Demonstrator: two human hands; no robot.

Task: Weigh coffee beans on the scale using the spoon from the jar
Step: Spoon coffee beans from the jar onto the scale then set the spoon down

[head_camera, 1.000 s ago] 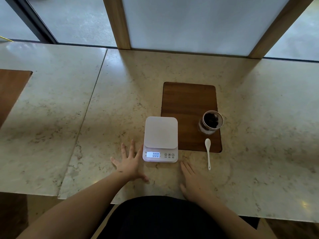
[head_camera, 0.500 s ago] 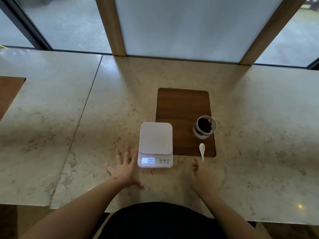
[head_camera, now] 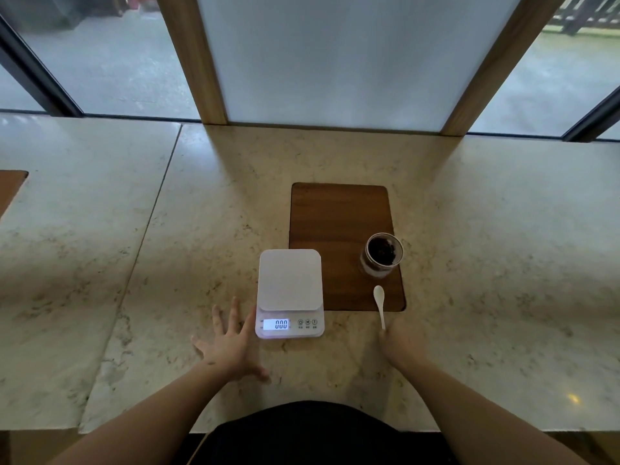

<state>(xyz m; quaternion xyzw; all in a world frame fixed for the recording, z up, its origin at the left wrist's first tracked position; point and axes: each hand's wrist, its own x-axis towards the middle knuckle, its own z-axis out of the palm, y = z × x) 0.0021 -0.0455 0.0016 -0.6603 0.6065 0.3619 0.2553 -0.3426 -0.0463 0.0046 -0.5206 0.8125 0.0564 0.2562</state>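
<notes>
A white digital scale [head_camera: 290, 280] sits on the marble counter, its lit display reading 0.00 and its platform bare. An open glass jar of dark coffee beans [head_camera: 382, 255] stands on a brown wooden mat [head_camera: 339, 216]. A white spoon [head_camera: 380, 302] lies in front of the jar, bowl on the mat, handle pointing toward me. My right hand [head_camera: 402, 344] has its fingers curled on the end of the spoon's handle. My left hand [head_camera: 231, 344] rests flat with spread fingers just left of the scale's front.
The marble counter [head_camera: 503, 263] ends at a window wall with two wooden posts [head_camera: 194, 58]. A seam runs down the counter on the left, and another brown mat [head_camera: 8, 187] shows at the far left edge. The near counter edge is close to my body.
My right hand moved right from the counter in front of the scale and closed its fingers on the spoon's handle end. The left hand stayed put; the camera view tilted slightly.
</notes>
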